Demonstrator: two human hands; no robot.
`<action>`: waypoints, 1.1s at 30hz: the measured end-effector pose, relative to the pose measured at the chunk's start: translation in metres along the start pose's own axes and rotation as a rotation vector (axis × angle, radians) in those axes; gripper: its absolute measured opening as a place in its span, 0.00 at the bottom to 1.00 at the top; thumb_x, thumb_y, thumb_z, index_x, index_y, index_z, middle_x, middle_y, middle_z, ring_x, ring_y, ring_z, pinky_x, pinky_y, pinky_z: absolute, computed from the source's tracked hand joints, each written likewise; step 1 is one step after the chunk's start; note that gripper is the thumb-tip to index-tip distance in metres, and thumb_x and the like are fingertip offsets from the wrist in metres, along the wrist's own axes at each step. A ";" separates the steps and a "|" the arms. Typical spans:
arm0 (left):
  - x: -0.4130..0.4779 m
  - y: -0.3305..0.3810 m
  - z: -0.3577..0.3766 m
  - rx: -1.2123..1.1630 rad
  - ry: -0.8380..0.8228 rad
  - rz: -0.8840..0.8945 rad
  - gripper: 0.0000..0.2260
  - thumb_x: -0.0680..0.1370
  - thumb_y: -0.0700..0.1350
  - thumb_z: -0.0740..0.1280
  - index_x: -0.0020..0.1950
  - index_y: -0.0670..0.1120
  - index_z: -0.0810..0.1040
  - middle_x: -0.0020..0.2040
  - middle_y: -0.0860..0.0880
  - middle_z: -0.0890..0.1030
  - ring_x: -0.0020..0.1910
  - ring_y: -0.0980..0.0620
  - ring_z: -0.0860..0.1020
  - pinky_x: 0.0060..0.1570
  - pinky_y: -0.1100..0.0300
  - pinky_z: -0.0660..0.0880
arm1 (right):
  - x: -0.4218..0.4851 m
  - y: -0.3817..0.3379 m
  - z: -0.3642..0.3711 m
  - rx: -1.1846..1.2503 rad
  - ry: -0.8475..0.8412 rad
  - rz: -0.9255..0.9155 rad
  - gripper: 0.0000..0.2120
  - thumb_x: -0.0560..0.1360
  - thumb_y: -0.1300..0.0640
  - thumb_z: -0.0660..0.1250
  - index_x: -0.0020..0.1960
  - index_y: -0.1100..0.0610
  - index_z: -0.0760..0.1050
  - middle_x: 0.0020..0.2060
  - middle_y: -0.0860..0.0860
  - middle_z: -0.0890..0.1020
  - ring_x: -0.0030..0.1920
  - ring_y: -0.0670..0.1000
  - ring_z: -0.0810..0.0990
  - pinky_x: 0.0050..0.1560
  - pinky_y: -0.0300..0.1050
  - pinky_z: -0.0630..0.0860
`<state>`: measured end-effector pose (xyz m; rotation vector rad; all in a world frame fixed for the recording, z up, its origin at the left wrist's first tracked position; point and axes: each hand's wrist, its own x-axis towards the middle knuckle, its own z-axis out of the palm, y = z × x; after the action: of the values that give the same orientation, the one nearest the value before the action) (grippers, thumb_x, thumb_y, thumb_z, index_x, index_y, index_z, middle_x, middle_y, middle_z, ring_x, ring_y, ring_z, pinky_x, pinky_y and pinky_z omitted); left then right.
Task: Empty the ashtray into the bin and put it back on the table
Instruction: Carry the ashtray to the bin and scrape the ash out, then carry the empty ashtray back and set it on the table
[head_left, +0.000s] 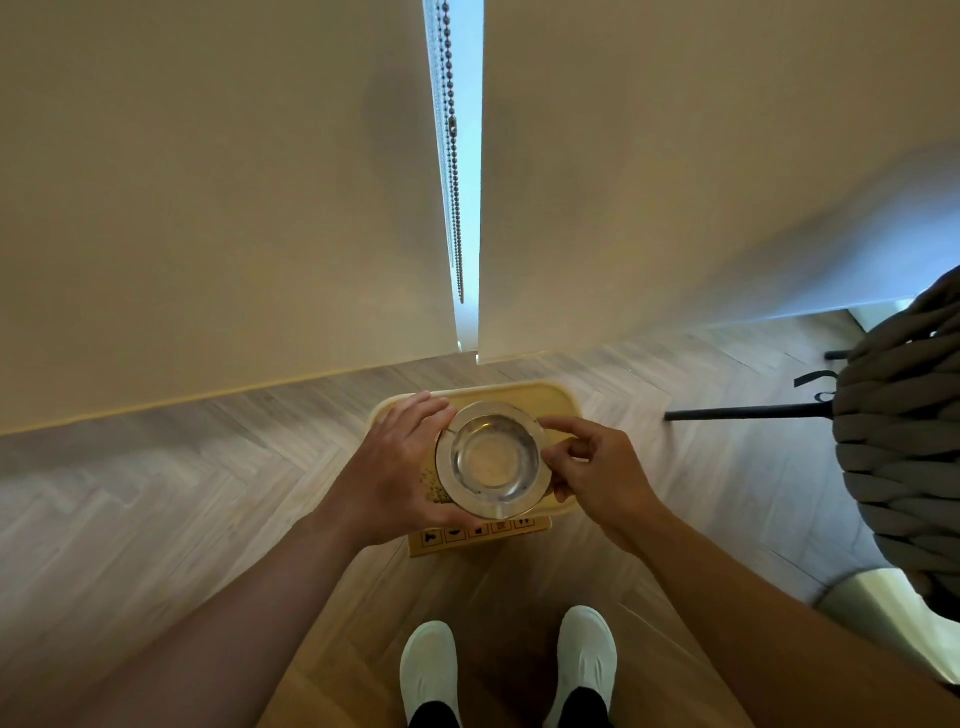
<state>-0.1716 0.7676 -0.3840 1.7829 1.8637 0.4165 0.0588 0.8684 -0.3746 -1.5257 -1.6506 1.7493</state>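
- A herringbone wood floor (156, 493) meets pale roller blinds (208, 182); a beaded cord (451, 130) hangs in the gap.
- The left hand (400, 467) cups the ashtray (493, 460) rim, fingers curled round it.
- The right hand (597, 470) pinches the opposite edge.
- The ashtray is held upright over the yellow bin (545, 397), mostly hidden beneath.
- White shoes (587, 660) stand below; a knitted chair (904, 441) is cut off on the right.

Head-worn wide view, steeply downward, close above hands, seemingly floor-facing.
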 end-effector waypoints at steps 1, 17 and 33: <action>-0.001 0.001 -0.001 -0.009 0.007 0.002 0.54 0.59 0.74 0.72 0.76 0.44 0.67 0.76 0.48 0.68 0.77 0.49 0.62 0.77 0.46 0.60 | -0.001 0.000 -0.001 -0.033 -0.014 -0.035 0.16 0.77 0.65 0.67 0.63 0.51 0.77 0.36 0.56 0.84 0.29 0.49 0.80 0.37 0.44 0.82; -0.032 0.081 -0.049 -0.311 0.035 -0.124 0.48 0.59 0.69 0.79 0.75 0.59 0.63 0.69 0.61 0.73 0.66 0.59 0.75 0.62 0.51 0.78 | -0.051 -0.052 -0.042 -0.408 -0.255 -0.482 0.43 0.61 0.39 0.78 0.69 0.40 0.60 0.63 0.38 0.72 0.62 0.32 0.71 0.62 0.27 0.68; -0.091 0.239 -0.170 -0.289 0.059 -0.097 0.51 0.58 0.75 0.73 0.76 0.58 0.61 0.73 0.56 0.71 0.70 0.52 0.72 0.67 0.47 0.74 | -0.187 -0.169 -0.107 -0.467 -0.166 -0.498 0.48 0.59 0.39 0.80 0.72 0.55 0.65 0.68 0.50 0.75 0.66 0.46 0.74 0.68 0.44 0.72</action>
<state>-0.0702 0.7202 -0.0977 1.4973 1.8156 0.6715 0.1471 0.8301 -0.1180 -1.0009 -2.3949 1.3069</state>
